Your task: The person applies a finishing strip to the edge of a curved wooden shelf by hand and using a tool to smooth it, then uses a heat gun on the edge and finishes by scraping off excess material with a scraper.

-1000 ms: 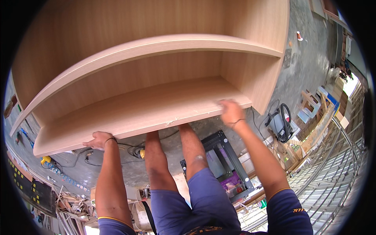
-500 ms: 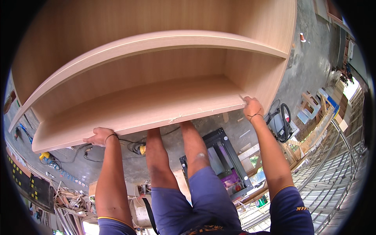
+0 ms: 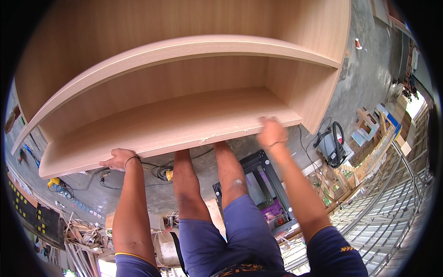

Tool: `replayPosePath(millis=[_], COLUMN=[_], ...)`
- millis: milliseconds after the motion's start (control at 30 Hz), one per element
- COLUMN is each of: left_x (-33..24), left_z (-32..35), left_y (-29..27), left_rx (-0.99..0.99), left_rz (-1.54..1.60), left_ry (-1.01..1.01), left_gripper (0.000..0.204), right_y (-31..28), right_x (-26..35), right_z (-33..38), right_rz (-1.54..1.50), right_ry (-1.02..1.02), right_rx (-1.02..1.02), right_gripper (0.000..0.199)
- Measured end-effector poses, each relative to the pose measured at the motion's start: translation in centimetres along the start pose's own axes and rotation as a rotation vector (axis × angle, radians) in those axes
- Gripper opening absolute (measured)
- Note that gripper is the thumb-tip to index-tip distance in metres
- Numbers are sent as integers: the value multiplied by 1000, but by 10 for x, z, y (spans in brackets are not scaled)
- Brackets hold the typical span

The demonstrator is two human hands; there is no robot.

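Observation:
A light wood-grain shelf unit fills the upper part of the view, with a curved shelf across it. My left hand is closed on the front edge of the lower shelf board, toward its left end. My right hand is at the same edge, right of the middle, with its fingers drawn in but smeared by motion. Whether it holds something small is not visible. Pale shavings cling to the board's front edge, between my hands.
Below the board are my bare legs and a black frame on the grey floor. A vacuum cleaner with a black hose stands at right. Cables and a yellow-ended tool lie at left. Scrap wood is heaped at lower left.
My right hand has moved left along the board's edge, from its right end toward the middle. My left hand stays where it was on the edge.

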State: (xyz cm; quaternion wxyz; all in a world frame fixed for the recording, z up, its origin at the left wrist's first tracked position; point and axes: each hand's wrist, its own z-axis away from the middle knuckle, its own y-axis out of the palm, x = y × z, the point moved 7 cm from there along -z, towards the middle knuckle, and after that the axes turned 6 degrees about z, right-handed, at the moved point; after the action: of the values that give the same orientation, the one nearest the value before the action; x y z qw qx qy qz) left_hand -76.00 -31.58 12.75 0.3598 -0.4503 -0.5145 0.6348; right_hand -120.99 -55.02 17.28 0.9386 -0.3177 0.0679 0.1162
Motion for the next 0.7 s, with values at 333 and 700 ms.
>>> replayPosePath(millis=[333, 700], left_x=[0, -5], left_z=[1, 0], left_y=[1, 1], left_rx=[-7, 19], left_rz=[-14, 15], left_ry=[6, 8], left_gripper=[66, 67], right_y=[-14, 20], right_x=[31, -131], right_z=[1, -14], right_rz=[-509, 34], right_ry=[-181, 238], right_rx=[-283, -311], right_gripper=[28, 28])
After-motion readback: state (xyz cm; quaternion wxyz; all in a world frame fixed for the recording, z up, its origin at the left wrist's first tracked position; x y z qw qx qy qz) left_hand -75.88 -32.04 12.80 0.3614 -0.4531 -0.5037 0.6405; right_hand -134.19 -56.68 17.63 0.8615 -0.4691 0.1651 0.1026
